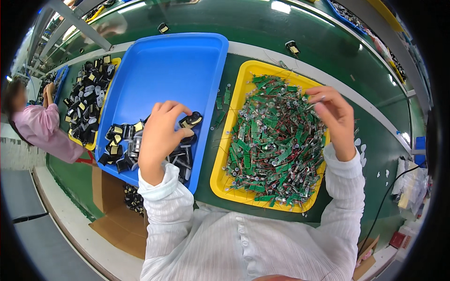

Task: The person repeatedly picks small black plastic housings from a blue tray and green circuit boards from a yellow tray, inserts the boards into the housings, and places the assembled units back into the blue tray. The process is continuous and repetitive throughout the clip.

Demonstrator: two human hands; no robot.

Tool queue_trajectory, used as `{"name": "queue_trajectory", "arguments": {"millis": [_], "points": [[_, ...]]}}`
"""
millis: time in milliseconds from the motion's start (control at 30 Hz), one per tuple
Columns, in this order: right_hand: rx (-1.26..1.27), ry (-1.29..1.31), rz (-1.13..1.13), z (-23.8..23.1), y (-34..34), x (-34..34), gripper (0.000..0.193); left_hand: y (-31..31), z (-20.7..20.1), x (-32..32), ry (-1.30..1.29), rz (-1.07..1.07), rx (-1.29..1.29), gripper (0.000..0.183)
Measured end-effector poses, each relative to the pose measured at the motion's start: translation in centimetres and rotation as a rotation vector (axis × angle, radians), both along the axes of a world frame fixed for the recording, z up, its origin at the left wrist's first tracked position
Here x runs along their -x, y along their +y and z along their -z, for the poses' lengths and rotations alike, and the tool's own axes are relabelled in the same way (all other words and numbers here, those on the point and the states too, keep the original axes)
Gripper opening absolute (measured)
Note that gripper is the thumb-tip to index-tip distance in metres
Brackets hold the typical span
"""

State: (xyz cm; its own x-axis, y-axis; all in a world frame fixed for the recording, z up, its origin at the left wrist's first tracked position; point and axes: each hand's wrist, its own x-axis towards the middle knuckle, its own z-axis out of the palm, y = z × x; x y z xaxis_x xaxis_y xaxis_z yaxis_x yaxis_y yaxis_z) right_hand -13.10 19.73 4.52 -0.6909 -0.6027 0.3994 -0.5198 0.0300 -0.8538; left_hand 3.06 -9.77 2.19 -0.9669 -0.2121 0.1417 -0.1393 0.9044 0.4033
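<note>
The left hand (161,131) is over the near right part of a blue tray (161,70), thumb and forefinger pinching a black piece (191,120) with a cream pad. More black pieces (123,140) lie heaped around and beneath this hand, at the near end of the tray.

The right hand (336,112) is above the right edge of a yellow tray (216,175), its fingertips drawn together on a thin, silvery bit (317,101), too small to make out clearly. Green circuit boards (244,145) with thin wires fill the yellow tray in a tangled pile.

Both trays rest on a green table (382,136), apart from each other, with a few loose boards (227,96) between them. At the far left sits a person in pink (43,122).
</note>
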Motion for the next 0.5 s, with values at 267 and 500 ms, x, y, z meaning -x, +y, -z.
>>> {"name": "queue_trajectory", "arguments": {"millis": [267, 500], "points": [[0.095, -0.505, -0.051, 0.3, -2.3, -4.6, 0.008, 2.2, 0.2, 2.2, 0.209, 0.063, -0.606, 0.019], [0.138, -0.411, -0.217, 1.0, -4.6, -7.4, 0.008, 7.0, 1.2, 2.3, 0.112, 0.370, -1.593, 0.023]]}}
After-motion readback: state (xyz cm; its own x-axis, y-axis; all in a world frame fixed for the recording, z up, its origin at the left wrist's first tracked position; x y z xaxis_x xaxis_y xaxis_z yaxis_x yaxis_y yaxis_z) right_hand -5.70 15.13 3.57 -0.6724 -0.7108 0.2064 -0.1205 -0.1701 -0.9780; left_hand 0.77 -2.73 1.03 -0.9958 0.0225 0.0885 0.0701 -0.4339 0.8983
